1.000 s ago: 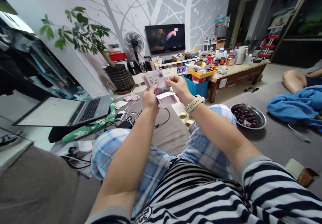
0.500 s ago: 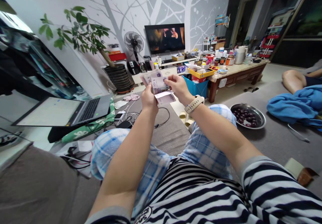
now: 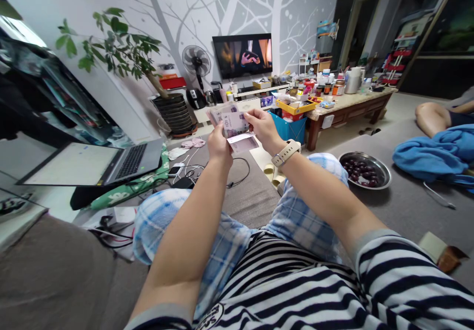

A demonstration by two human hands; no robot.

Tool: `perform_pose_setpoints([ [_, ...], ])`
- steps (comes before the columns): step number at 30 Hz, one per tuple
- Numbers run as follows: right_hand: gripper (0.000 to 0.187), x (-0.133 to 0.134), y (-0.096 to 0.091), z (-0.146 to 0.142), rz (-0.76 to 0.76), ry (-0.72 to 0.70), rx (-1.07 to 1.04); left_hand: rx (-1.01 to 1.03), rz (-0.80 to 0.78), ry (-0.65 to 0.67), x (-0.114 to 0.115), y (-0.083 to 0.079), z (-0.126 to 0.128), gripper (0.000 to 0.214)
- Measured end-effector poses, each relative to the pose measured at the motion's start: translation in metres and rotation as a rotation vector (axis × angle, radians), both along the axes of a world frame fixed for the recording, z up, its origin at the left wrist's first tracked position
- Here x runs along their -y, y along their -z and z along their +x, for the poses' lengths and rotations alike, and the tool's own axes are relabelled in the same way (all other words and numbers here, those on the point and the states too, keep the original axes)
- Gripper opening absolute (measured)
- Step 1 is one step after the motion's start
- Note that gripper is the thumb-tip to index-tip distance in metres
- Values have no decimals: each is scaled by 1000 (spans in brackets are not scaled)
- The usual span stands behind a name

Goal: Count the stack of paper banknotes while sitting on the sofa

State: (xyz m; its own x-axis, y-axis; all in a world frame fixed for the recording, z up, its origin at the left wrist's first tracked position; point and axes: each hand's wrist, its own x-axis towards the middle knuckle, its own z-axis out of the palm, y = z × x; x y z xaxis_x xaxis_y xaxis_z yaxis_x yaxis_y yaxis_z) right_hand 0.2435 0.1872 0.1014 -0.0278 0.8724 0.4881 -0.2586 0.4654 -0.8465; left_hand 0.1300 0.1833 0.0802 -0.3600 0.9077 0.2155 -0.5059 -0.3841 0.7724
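Note:
I sit on a grey sofa with both arms stretched out in front of me. My left hand [image 3: 219, 145] is closed around the lower edge of a stack of purple banknotes [image 3: 230, 121], held upright. My right hand [image 3: 263, 127], with a beige watch on its wrist, pinches the top note at its right edge. A folded note [image 3: 243, 143] hangs below the stack between the two hands.
An open laptop [image 3: 99, 163] lies on a green cushion to my left, with a phone and cables [image 3: 185, 172] beside it. A metal bowl of dark fruit [image 3: 365, 170] and a blue cloth [image 3: 437, 154] lie on the sofa to the right, near another person's knee [image 3: 431, 117]. A cluttered coffee table [image 3: 348, 103] stands ahead.
Both hands have drifted slightly up and left with the banknotes. The right fingers have shifted on the top note. The picture on the television has changed.

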Motion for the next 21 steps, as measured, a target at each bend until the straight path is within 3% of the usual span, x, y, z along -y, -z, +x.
perform_pose_setpoints([
  [21, 24, -2, 2, -1, -18, -21, 32, -11, 5, -28, 3, -2, 1, 19],
])
